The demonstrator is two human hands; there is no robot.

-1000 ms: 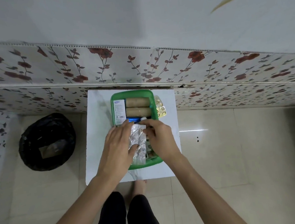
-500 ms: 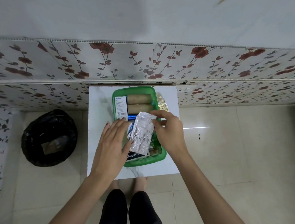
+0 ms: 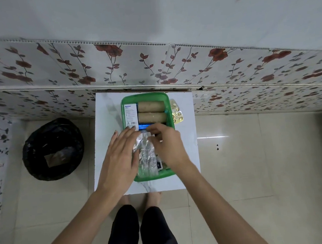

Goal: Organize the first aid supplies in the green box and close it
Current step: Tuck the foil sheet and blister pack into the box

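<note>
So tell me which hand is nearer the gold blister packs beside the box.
Right. The right hand sits just below-left of the gold blister packs; the left hand lies farther left, across the green box.

A home room: floral wall panels [image 3: 151, 64], tiled floor [image 3: 256, 172], lined bin [image 3: 52, 149].

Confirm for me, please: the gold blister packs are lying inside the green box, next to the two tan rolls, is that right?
Not quite. The head view shows the gold blister packs lying outside the green box, on the white table by its right wall. The two tan rolls are indeed inside the box.
</note>
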